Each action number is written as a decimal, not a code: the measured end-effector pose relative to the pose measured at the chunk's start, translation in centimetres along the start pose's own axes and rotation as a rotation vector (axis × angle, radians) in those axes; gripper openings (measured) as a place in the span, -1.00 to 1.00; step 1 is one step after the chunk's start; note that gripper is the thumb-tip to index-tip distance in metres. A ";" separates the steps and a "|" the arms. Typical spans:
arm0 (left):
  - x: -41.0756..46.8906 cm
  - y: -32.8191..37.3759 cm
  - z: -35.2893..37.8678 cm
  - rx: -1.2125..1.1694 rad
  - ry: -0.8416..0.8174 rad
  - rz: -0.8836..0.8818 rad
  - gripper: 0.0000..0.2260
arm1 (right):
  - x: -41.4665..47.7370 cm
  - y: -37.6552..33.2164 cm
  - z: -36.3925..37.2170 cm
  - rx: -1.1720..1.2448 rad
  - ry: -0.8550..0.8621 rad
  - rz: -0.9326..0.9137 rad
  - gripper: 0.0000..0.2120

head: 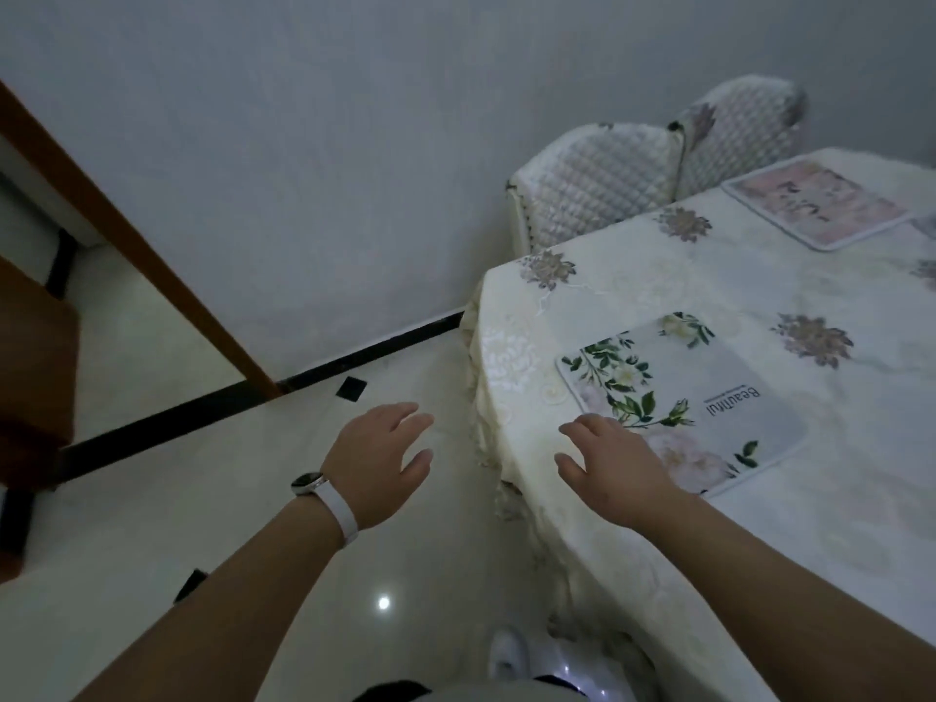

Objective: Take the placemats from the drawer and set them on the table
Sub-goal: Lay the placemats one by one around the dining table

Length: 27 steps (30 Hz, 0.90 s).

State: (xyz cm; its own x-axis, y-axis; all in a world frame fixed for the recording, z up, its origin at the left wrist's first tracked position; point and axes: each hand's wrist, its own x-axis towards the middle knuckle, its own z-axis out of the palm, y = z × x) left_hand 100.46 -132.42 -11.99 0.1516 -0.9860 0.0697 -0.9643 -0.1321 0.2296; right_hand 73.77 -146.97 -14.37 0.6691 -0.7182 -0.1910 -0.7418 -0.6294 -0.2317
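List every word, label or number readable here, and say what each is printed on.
"Beautiful": on the green-flowered placemat, printed sideways to this view.
Small line of print beside that word, same placemat: too small to read.
Dark lettering on the pink placemat: too blurred to read.
Wristwatch: nothing legible on its face.

Near placemat (678,397): on the table (759,306), just right of the right hand's (620,471) fingers (590,428). Far placemat (815,205): same table, well beyond those fingers. Two chairs (597,179): behind the table's far edge.
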 end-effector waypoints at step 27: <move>35.1 -2.3 9.3 -0.132 -0.529 0.878 -0.35 | 6.2 -1.8 1.3 0.222 0.099 1.109 -0.57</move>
State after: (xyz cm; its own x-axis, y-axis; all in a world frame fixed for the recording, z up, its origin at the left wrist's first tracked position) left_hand 105.94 -167.65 -19.10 -0.7397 -0.6526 -0.1639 -0.6527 0.6366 0.4107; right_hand 79.28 -149.90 -16.41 -0.3662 -0.8731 -0.3220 -0.8915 0.4283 -0.1475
